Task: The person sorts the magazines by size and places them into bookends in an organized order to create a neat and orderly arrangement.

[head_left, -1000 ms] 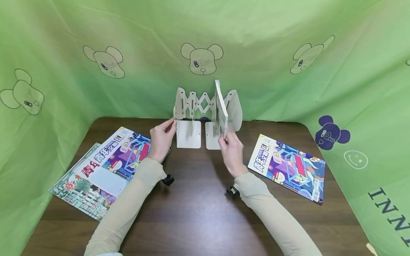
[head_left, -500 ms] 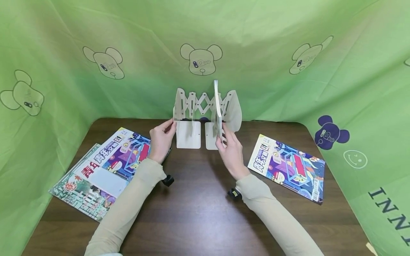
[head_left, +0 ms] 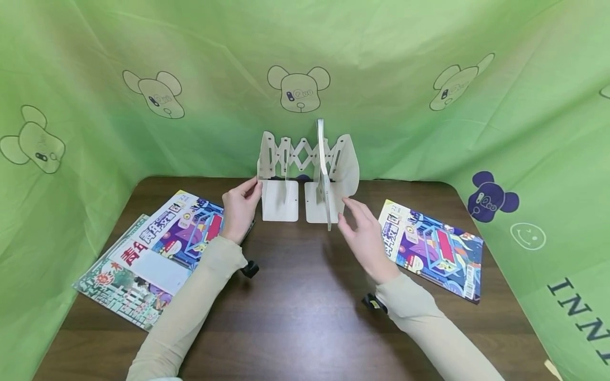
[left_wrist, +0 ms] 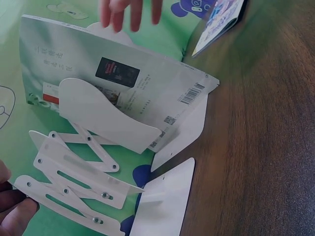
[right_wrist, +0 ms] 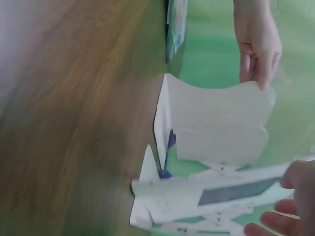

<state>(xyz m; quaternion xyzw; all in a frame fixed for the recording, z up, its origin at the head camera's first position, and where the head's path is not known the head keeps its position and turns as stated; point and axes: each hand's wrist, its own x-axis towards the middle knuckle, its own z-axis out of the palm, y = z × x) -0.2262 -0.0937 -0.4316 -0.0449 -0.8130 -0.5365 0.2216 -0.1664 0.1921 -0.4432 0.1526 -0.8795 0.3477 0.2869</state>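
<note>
Left hand [head_left: 240, 210] pinching the rack [head_left: 274, 209], right hand [head_left: 367, 238] hovering, fingers apart
Just left of the latter, a magazine [head_left: 325, 182] is standing unheld, perhaps risking toppling if bumped.

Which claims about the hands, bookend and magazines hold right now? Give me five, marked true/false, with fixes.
1. The left hand grips the left end of the white bookend. True.
2. A magazine stands on edge in the bookend's right part. True.
3. The right hand grips that standing magazine. False: it is beside it, holding nothing.
4. The magazines on the left overlap. True.
5. The magazine on the far right stands upright. False: it lies flat on the table.
</note>
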